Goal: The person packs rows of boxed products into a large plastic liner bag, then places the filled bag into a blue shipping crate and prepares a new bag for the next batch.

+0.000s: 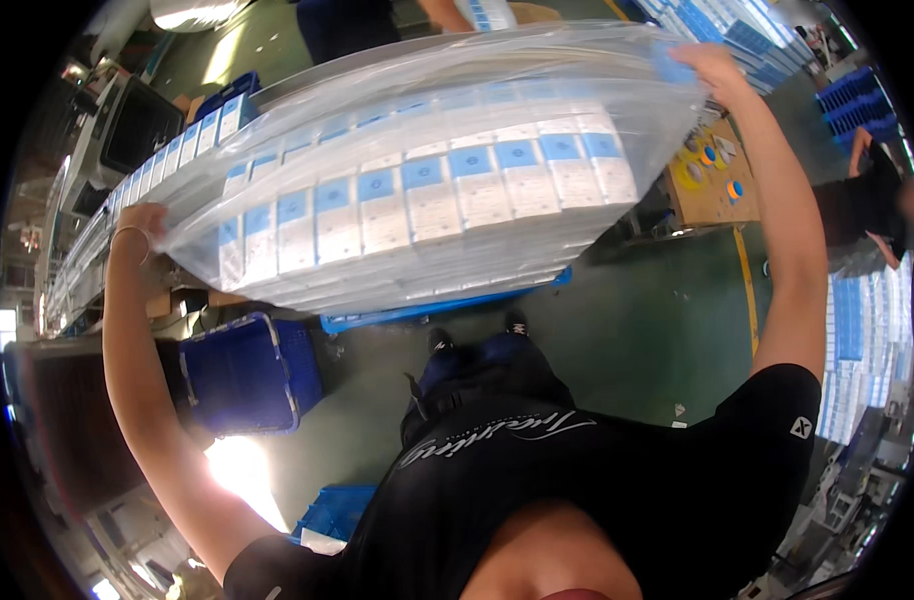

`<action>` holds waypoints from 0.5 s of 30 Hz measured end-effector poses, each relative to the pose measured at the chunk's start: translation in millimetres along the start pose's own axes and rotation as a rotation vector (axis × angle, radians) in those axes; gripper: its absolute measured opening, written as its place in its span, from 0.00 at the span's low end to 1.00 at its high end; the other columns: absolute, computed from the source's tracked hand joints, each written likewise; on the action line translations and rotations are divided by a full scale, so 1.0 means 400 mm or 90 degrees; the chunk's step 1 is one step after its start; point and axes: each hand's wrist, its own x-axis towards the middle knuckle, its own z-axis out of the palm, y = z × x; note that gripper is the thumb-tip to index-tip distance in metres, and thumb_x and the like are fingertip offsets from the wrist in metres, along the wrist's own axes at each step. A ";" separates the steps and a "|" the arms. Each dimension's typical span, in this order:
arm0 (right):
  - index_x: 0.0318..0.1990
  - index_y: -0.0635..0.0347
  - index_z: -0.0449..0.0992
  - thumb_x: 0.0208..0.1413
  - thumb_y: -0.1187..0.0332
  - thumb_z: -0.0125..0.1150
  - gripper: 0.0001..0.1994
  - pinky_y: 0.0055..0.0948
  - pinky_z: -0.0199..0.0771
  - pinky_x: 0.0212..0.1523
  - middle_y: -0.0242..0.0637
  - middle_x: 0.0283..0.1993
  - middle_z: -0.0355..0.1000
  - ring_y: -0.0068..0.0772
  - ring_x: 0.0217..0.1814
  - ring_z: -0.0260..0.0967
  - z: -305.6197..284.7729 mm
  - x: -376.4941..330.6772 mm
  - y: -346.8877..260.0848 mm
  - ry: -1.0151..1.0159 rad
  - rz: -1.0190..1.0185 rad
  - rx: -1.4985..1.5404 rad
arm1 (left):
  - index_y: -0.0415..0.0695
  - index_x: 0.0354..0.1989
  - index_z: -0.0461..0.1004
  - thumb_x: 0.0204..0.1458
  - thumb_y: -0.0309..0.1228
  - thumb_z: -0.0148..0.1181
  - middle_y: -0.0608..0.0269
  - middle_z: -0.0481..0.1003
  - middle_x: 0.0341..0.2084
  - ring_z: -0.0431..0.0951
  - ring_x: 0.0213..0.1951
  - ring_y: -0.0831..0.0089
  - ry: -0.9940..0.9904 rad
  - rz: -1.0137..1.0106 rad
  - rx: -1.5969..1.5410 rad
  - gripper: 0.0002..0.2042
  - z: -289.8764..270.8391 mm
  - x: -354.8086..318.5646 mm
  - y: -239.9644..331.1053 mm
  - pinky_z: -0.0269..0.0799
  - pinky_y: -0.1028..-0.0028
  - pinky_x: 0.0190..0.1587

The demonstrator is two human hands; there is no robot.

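Observation:
A large clear plastic bag (447, 120) packed with several rows of white boxes with blue labels (427, 200) is lifted in front of me, tilted, spanning most of the upper view. My left hand (142, 225) grips the bag's lower left corner. My right hand (707, 65) grips its upper right corner, arm stretched up. Both hands are closed on the plastic film. My black shirt and dark shoes show below the bag.
A blue plastic crate (247, 375) stands on the green floor at lower left, another blue crate (332, 510) near my body. A conveyor line with similar boxes (127, 190) runs along the left. A cardboard carton with tape rolls (712, 170) sits right; a person (867, 200) stands far right.

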 end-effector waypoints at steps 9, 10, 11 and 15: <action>0.46 0.64 0.76 0.53 0.61 0.65 0.18 0.31 0.72 0.35 0.34 0.43 0.74 0.29 0.30 0.71 -0.055 -0.114 0.166 -0.036 -0.198 0.099 | 0.38 0.37 0.76 0.45 0.28 0.64 0.65 0.74 0.26 0.71 0.28 0.75 0.092 0.123 0.079 0.11 0.282 -0.497 0.139 0.67 0.70 0.31; 0.46 0.64 0.76 0.53 0.61 0.65 0.18 0.31 0.72 0.35 0.34 0.43 0.74 0.29 0.30 0.71 -0.070 -0.133 0.174 -0.039 -0.213 0.120 | 0.36 0.41 0.75 0.46 0.27 0.63 0.63 0.75 0.32 0.73 0.35 0.73 0.122 0.149 0.136 0.13 0.254 -0.614 0.137 0.69 0.70 0.37; 0.45 0.63 0.75 0.55 0.62 0.64 0.16 0.26 0.65 0.26 0.30 0.39 0.72 0.22 0.25 0.64 -0.087 -0.162 0.180 -0.129 -0.159 0.295 | 0.37 0.40 0.74 0.47 0.27 0.62 0.67 0.74 0.33 0.71 0.36 0.76 0.236 0.231 0.116 0.12 0.269 -0.738 0.113 0.67 0.75 0.41; 0.45 0.61 0.70 0.59 0.63 0.58 0.13 0.16 0.40 0.13 0.25 0.33 0.69 0.08 0.15 0.43 -0.185 -0.230 0.266 -0.217 -0.110 0.535 | 0.41 0.36 0.75 0.48 0.27 0.62 0.73 0.70 0.28 0.65 0.30 0.84 0.282 0.185 0.121 0.08 0.207 -1.234 0.240 0.59 0.82 0.32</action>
